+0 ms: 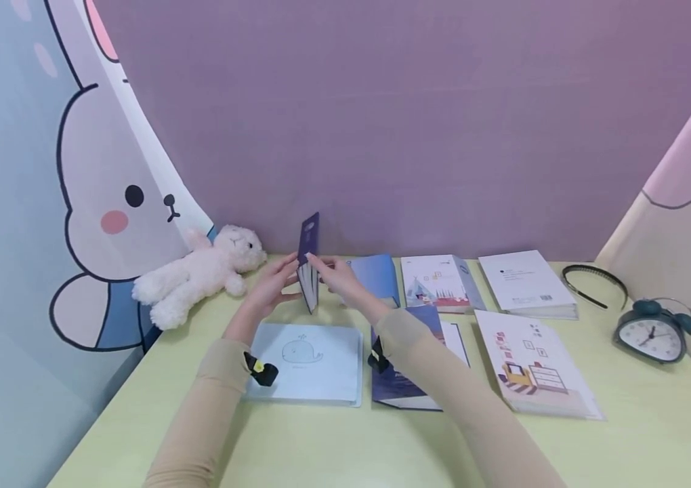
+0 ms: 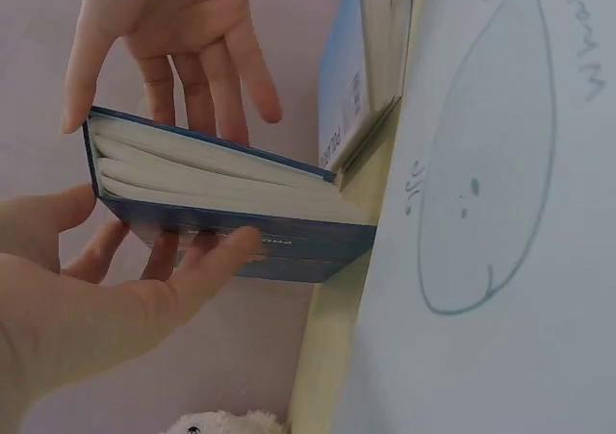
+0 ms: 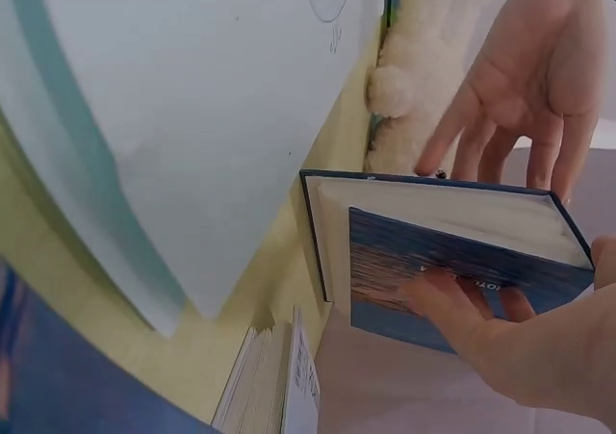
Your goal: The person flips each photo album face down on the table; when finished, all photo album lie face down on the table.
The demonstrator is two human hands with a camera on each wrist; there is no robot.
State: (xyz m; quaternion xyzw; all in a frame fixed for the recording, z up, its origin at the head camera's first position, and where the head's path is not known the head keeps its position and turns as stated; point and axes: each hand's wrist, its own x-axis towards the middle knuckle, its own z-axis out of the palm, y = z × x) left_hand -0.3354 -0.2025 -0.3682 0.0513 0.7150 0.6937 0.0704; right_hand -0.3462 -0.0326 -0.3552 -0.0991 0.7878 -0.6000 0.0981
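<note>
A dark blue hardcover book [image 1: 309, 254] stands on end above the table's far side, held between both hands. From the left, my left hand [image 1: 269, 285] holds it, its fingers on one cover, as the left wrist view shows. On the opposite side, my right hand [image 1: 342, 276] holds it with fingers spread over a cover [image 3: 404, 285] printed with a sea scene and the thumb near the edge. The pages [image 2: 231, 179] are slightly parted. Just in front lies a pale blue book [image 1: 301, 373] with a whale drawing.
A white plush toy [image 1: 199, 278] lies at the left. Toward the right are a blue book [image 1: 376, 274], a dark blue book [image 1: 403, 386] under my right forearm, and several white illustrated books [image 1: 531, 373]. A black headband [image 1: 601, 271] and an alarm clock [image 1: 650, 332] are farther right.
</note>
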